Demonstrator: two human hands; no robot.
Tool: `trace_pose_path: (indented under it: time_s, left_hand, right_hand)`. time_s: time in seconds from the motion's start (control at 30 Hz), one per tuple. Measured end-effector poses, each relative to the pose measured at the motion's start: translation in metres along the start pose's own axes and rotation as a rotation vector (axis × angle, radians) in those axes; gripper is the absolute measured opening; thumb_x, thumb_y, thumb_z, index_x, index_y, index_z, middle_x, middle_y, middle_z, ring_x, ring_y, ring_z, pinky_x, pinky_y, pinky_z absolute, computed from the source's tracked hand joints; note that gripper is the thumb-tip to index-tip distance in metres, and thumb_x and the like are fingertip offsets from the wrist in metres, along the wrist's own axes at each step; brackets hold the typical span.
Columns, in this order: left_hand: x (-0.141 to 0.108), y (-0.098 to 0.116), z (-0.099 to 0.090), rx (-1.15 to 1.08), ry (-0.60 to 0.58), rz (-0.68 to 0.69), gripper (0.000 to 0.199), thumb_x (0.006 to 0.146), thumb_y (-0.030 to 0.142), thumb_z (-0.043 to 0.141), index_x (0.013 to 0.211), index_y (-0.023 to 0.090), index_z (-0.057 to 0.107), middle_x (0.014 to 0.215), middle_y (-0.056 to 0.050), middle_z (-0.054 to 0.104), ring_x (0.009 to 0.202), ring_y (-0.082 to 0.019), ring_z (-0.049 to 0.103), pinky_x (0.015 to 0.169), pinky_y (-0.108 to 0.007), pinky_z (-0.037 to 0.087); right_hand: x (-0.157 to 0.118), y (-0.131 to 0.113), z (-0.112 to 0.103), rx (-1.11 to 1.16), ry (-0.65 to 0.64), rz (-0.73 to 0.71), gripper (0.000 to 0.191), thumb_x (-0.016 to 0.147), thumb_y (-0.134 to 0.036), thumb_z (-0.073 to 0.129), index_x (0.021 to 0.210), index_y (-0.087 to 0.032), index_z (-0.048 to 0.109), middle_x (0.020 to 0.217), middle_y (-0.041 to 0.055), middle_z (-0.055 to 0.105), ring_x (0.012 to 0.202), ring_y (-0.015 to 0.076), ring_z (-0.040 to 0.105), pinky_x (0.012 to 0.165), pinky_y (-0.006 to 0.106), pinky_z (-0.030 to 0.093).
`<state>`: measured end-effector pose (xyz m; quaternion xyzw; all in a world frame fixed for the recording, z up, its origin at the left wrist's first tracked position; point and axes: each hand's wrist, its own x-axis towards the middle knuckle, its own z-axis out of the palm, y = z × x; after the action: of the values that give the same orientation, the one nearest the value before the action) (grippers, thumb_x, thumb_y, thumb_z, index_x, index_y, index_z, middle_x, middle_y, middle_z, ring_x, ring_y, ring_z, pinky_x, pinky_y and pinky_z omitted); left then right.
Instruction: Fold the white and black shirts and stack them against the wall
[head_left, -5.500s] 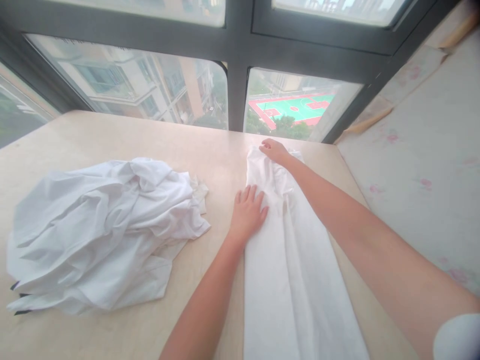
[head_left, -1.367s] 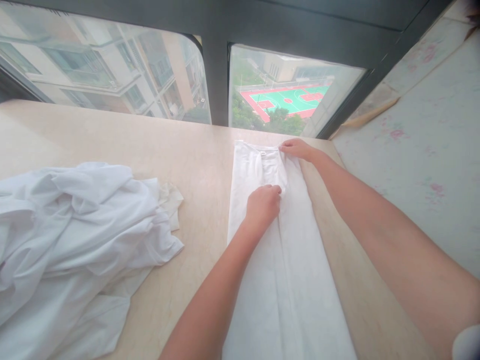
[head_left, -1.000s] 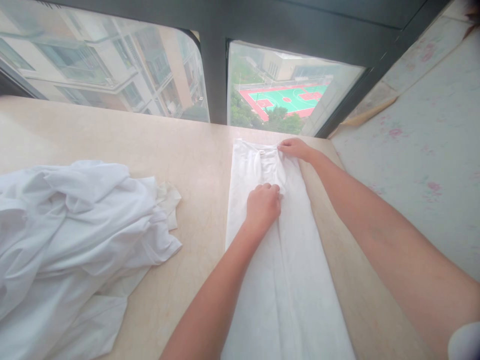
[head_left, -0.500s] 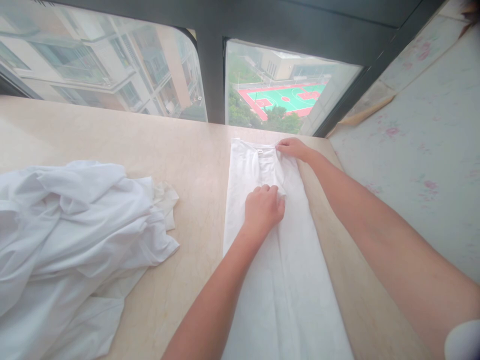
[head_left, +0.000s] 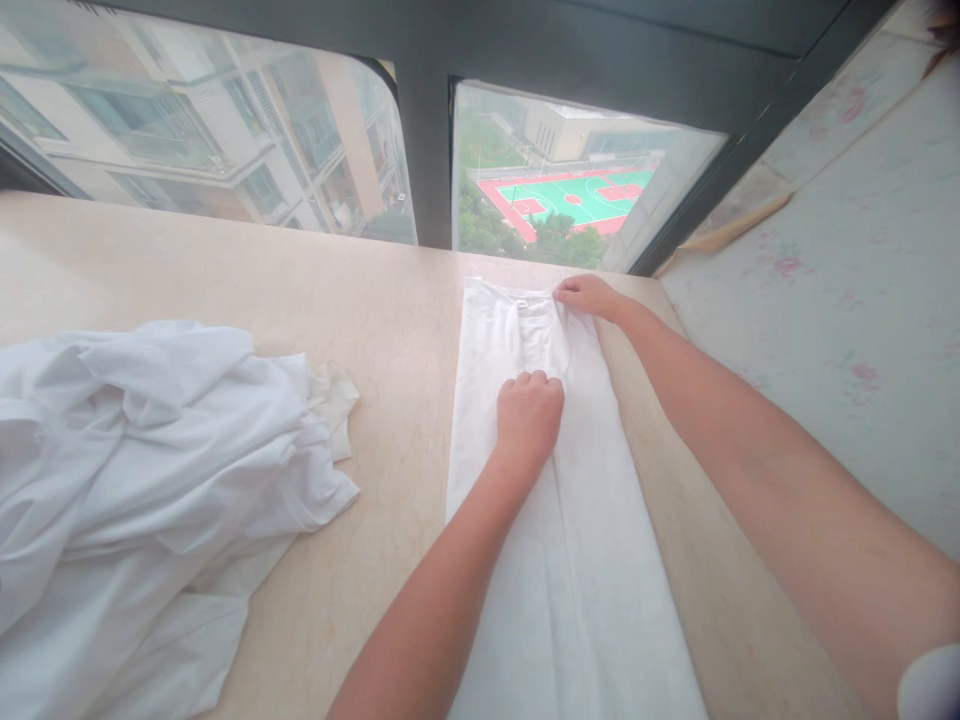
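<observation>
The white garment [head_left: 589, 520] is lying in a long strip on the window ledge [head_left: 360, 300], with its top edge pointing to 12 o'clock, close to the window [head_left: 555, 170]. It is looking soft, floppy and light, so it will probably be bending and wrinkling easily, not breaking. The top edge is seeming a good place for pinching, since the folds are giving fingers something to hold. Lower down it is lying smoother, so a flat palm would be working better there.

The right hand [head_left: 585, 297] is pinching the top edge, with most of the cloth spreading toward 7 o'clock. The left hand [head_left: 531, 415] is curling over the cloth; its fingertips are hiding, so I cannot tell if it is gripping. From there, the top edge is sitting at 12 o'clock and the crumpled white heap [head_left: 165, 470] is lying well apart at 9 o'clock.
</observation>
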<state>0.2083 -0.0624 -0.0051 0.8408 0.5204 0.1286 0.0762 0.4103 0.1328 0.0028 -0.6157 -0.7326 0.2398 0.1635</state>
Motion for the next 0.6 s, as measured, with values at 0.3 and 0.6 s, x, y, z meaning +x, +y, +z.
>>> trace_pose_path:
  time_s: [0.3, 0.6]
  left_hand:
    - [-0.007, -0.005, 0.01, -0.029, 0.035, -0.032, 0.017, 0.096, 0.027, 0.055, 0.086, 0.019, 0.066, 0.086, -0.007, 0.063, 0.087, -0.023, 0.058, 0.073, -0.037, 0.041]
    - [-0.009, -0.006, 0.014, -0.015, 0.083, -0.084, 0.016, 0.095, 0.028, 0.053, 0.083, 0.021, 0.062, 0.083, -0.006, 0.063, 0.085, -0.024, 0.057, 0.07, -0.036, 0.04]
  right_hand:
    - [0.001, 0.0, 0.002, -0.05, 0.039, 0.001, 0.028, 0.078, -0.042, 0.061, 0.082, -0.016, 0.071, 0.078, 0.0025, 0.065, 0.08, 0.019, 0.055, 0.074, 0.028, 0.043]
    - [0.003, 0.0, 0.003, -0.076, 0.053, 0.001, 0.029, 0.078, -0.041, 0.06, 0.082, -0.016, 0.072, 0.078, 0.003, 0.066, 0.08, 0.019, 0.055, 0.074, 0.028, 0.042]
